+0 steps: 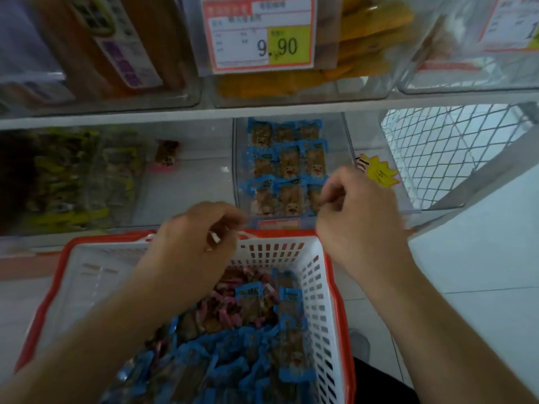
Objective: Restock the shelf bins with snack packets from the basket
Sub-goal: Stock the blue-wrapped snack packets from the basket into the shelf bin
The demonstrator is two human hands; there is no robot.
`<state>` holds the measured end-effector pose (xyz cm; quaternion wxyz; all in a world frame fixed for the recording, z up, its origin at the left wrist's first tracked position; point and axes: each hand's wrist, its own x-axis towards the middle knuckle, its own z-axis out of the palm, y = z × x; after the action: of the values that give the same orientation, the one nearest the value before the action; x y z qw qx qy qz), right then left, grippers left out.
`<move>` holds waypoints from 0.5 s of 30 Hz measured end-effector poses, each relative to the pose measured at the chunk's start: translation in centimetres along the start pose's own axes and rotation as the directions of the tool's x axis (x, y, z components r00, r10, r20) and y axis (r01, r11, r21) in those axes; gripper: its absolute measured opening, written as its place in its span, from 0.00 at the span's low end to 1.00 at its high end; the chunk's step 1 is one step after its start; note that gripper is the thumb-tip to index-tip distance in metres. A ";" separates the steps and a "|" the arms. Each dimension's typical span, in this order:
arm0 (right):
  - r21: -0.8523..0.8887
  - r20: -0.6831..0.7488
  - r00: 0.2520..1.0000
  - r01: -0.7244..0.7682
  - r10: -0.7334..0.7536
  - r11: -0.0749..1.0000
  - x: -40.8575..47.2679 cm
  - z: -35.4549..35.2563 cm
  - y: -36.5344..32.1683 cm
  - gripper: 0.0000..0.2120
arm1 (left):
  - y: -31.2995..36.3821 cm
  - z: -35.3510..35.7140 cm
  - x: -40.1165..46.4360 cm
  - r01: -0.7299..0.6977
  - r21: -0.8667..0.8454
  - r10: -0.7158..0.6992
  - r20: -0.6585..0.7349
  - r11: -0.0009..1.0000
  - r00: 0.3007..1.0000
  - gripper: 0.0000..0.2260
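Snack packets (262, 325), blue-edged with some pink ones mixed in, fill the white basket (318, 275) with the red rim just below my hands. My left hand (192, 237) hovers over the basket's far edge, fingers curled; I cannot tell whether they pinch anything. My right hand (358, 217) is curled too, beside the front of the clear shelf bin (242, 158), where blue packets lie in neat rows; whether it grasps one I cannot tell. A price tag (258, 33) hangs above.

Blue snack packets (248, 339) heaped in white basket (318, 287); rows fill clear bin (335, 135).
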<state>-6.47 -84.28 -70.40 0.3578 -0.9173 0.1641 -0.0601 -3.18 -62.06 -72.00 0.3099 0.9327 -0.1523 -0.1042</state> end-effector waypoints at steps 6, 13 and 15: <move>-0.256 0.725 0.680 0.120 0.109 0.959 -3.0 9.5 -0.9 0.10 | -11.1 -4.4 -8.4 0.262 0.252 -0.216 -0.195 0.932 0.957 0.24; -0.356 0.842 0.521 0.342 0.140 0.870 -5.3 18.4 4.4 0.46 | -15.7 -5.3 -10.3 0.574 0.221 -0.599 0.067 0.789 0.798 0.39; -0.394 0.816 0.556 0.332 0.160 0.857 -5.7 19.0 5.2 0.50 | -16.2 -5.3 -10.1 0.582 0.210 -0.612 0.118 0.785 0.782 0.38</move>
<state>-8.87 -73.82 -87.90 0.1342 -0.9029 -0.0606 0.4038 -7.52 -43.30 -76.72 0.1689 0.9413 0.1162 -0.2682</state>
